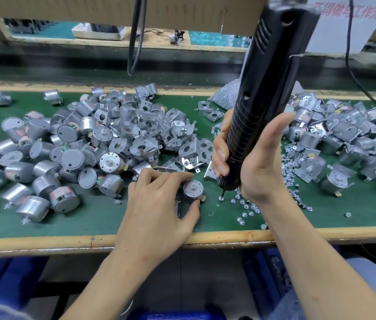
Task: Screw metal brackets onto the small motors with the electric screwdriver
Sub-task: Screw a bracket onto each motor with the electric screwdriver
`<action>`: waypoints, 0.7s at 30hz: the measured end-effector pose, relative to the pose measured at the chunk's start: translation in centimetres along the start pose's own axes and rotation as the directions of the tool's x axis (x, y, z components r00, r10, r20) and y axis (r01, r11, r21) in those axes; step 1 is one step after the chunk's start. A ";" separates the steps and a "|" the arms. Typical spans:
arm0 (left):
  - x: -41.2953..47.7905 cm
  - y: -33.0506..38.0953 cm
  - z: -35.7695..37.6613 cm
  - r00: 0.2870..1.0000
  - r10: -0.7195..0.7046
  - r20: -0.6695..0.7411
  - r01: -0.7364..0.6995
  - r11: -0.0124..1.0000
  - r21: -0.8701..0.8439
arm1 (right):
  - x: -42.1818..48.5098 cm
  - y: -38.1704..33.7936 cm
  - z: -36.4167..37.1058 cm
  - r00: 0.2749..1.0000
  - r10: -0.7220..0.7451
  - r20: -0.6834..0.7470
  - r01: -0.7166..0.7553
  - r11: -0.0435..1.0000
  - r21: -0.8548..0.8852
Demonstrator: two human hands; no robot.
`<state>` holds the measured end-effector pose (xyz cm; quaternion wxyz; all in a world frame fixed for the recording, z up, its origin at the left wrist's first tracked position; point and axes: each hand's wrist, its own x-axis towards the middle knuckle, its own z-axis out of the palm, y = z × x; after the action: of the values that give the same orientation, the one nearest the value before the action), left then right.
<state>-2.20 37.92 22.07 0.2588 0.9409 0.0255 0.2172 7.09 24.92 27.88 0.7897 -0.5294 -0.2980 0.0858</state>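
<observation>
Head view: loose motors [44, 162] piled far left, brackets [154, 128] heaped beside them. The left hand [159, 204] pinches one motor [193, 189], shaft up, on the green mat [90, 218] — just right, the right hand [258, 162] clenches the screwdriver [268, 88] upright, bit down at a screw [221, 198].

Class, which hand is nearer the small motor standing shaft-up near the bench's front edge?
Left. The left hand pinches the motor; the right hand grips the electric screwdriver just right of it, not touching.
</observation>
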 end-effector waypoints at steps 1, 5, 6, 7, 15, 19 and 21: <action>0.0 0.1 -0.1 1.000 -0.006 0.005 0.006 1.000 -0.005 | 0.0 0.0 0.0 1.000 -0.001 0.001 0.001 1.000 -0.004; -0.1 0.5 -1.0 0.999 0.007 -0.051 -0.009 0.999 -0.051 | 0.0 0.0 0.0 1.000 -0.013 0.001 0.013 1.000 -0.008; -0.2 0.3 -1.5 0.998 0.026 -0.063 -0.030 0.998 -0.061 | 0.0 0.0 0.0 1.000 -0.014 0.000 0.014 1.000 -0.002; -0.2 0.0 -2.1 0.998 0.049 -0.047 -0.052 0.997 -0.058 | 0.0 0.0 0.0 1.000 -0.012 0.000 0.012 1.000 -0.001; -0.3 -2.6 -5.2 0.911 0.131 0.391 -0.138 0.990 -0.009 | 0.2 0.0 0.5 1.000 0.009 0.009 -0.008 0.998 -0.060; -0.2 -3.1 -5.0 0.911 0.131 0.391 -0.133 0.991 -0.022 | 0.3 -0.4 0.6 1.000 0.002 -0.002 -0.002 0.996 -0.084; -0.2 -3.2 -4.9 0.913 0.137 0.384 -0.138 0.990 -0.026 | 0.3 -0.7 0.7 1.000 -0.009 -0.004 0.008 0.995 -0.096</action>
<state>-4.21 43.00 24.17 0.2421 0.9648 -0.0919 0.0461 6.83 25.36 28.84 0.7644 -0.5655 -0.3024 0.0669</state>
